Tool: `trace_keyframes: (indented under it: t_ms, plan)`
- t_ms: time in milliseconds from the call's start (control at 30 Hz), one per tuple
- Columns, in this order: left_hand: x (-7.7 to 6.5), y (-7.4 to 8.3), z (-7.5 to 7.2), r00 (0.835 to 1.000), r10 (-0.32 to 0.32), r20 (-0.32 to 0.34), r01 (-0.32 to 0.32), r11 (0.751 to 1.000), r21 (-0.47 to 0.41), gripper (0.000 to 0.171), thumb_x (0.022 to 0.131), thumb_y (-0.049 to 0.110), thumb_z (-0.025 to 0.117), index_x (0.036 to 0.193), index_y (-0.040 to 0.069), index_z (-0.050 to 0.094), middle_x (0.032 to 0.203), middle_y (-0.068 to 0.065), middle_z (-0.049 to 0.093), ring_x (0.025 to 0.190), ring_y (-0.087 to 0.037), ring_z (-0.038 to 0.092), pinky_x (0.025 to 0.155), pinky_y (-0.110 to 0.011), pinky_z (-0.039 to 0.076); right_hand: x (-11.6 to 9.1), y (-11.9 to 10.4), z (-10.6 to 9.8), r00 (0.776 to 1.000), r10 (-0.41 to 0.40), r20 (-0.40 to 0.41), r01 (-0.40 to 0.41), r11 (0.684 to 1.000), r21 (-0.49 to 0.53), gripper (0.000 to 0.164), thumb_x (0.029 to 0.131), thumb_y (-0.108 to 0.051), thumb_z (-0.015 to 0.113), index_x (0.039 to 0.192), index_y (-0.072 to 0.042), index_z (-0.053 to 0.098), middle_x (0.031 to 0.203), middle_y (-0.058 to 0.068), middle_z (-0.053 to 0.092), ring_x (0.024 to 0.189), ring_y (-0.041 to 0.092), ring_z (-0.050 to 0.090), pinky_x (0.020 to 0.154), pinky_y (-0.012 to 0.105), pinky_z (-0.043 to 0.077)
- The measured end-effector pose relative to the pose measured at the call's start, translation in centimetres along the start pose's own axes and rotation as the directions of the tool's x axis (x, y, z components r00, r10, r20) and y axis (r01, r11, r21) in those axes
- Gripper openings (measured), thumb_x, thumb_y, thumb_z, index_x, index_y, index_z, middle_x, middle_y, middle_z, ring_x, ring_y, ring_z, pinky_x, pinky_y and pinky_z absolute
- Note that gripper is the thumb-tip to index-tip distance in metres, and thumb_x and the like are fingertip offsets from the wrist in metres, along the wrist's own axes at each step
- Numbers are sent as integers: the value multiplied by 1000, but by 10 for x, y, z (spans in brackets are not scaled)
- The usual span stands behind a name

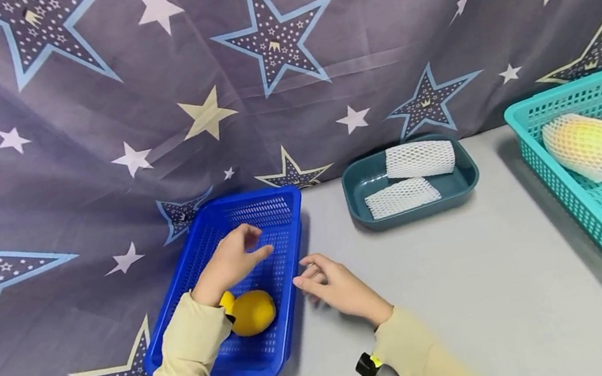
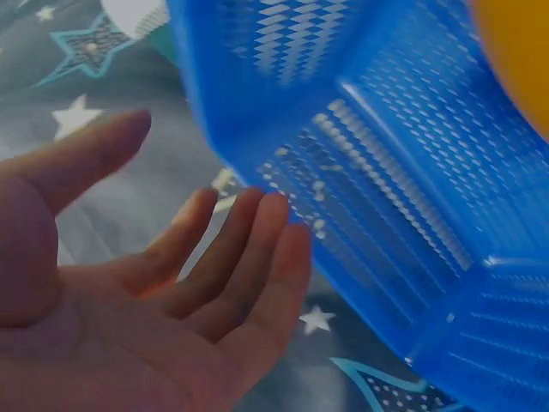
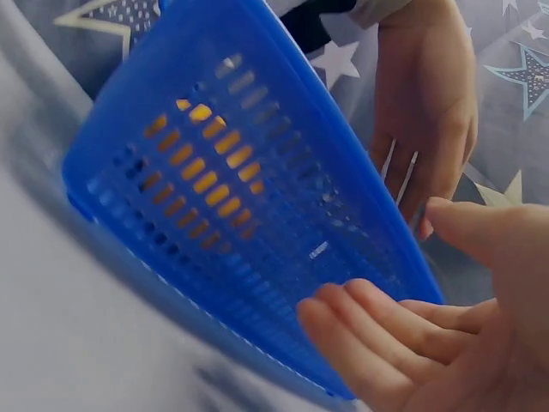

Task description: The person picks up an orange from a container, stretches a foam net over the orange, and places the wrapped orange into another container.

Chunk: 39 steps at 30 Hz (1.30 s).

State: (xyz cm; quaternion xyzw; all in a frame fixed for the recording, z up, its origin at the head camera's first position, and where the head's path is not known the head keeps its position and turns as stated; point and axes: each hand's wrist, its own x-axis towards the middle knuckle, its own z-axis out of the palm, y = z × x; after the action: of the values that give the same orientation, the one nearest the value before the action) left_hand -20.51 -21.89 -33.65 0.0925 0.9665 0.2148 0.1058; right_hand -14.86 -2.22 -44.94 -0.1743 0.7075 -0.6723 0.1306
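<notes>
A yellow, rounded fruit (image 1: 253,312) lies near the front of the blue plastic basket (image 1: 246,375). My left hand (image 1: 233,260) is over the basket, fingers relaxed and nothing in them. In the left wrist view its fingers (image 2: 287,257) overlap the basket's rim. Just outside the basket's right side is my right hand (image 1: 337,284), palm turned toward the basket, thumb and fingers apart. Seen from the right wrist, the fingertips (image 3: 322,313) are close to the slotted basket wall (image 3: 283,215), and the yellow fruit shows through the slots.
A dark teal tray (image 1: 357,196) with two white foam net sleeves (image 1: 420,159) stands behind on the grey table. At the right, a turquoise basket (image 1: 581,209) contains yellowish fruits (image 1: 586,146) in foam nets. A star-patterned cloth (image 1: 291,118) hangs behind and at the left.
</notes>
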Motion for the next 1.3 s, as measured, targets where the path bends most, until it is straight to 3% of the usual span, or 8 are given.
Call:
trace_keyframes:
  t_ms: [100,267,500,867,1000,1200,1300]
  plan:
    - [0,-8,1,997,-18,81,14,999,47,47,92,26,72,123,-5,57,119,-24,62,109,-36,59,98,-51,48,1,2,6,1000,-12,10,11,991,131,44,102,-21,57,135,5,45,110,25,65,92,37,69,79,42,60]
    - [-2,-19,4,978,-82,192,61,992,113,56,87,30,76,125,-7,57,125,-27,61,110,-38,59,99,-52,49,5,3,13,1000,-26,12,20,942,335,36,101,-7,57,129,11,44,106,32,60,88,29,68,80,42,60]
    - [-9,-33,6,940,-159,302,111,980,168,66,81,33,82,127,-7,55,127,-27,60,108,-36,60,97,-53,50,5,2,20,999,37,-33,-15,861,508,35,97,0,60,126,12,47,96,17,63,81,24,69,81,49,59]
    - [-16,-40,10,877,-280,390,199,951,236,70,76,39,85,125,-5,61,122,-21,63,102,-32,59,94,-53,52,7,4,22,997,53,-48,-18,832,554,36,95,3,61,127,11,46,94,11,60,80,25,68,77,42,61]
    - [-18,-43,13,857,-276,436,185,953,239,74,76,43,85,126,-6,61,122,-19,64,104,-31,60,95,-53,51,7,4,21,997,57,-47,-21,830,557,37,95,3,61,127,11,46,93,10,60,79,23,67,76,42,61]
    - [-20,-45,21,812,-278,514,184,956,227,82,73,45,86,133,-3,57,124,-15,61,105,-29,56,97,-52,50,7,3,21,997,63,-43,-28,828,560,35,95,3,61,125,11,46,93,9,59,78,20,67,76,42,61]
    - [-20,-46,24,807,-275,523,178,957,229,83,73,46,86,133,-3,57,122,-13,62,103,-28,57,94,-51,52,7,3,21,997,64,-42,-29,826,563,35,95,3,61,125,11,46,92,9,59,77,20,67,75,41,61]
